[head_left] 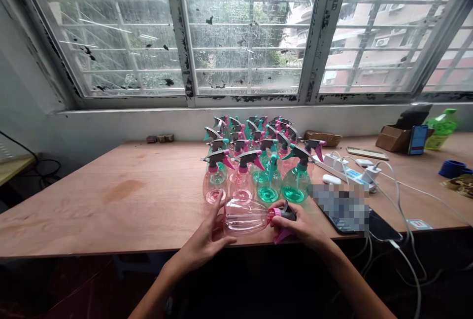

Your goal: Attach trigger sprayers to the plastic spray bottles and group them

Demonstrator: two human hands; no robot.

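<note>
A clear pink spray bottle [246,217] lies sideways in the air between my hands, near the table's front edge. My left hand [207,235] is wrapped round its base end. At the other end, my right hand [295,223] grips the collar and the grey-and-pink spray head [287,213]. Just behind stand several upright spray bottles in rows, among them a pink one [215,183] and a green one [296,183]. Their trigger heads are grey with pink or green. The rear bottles are partly hidden by those in front.
On the wooden table [92,200], right of the bottles, lie a white power strip [343,168] with cables and a phone [384,224] partly blurred out beside it. Farther back are a wicker tray [322,138], a cardboard box [393,138] and a green-capped bottle [441,129].
</note>
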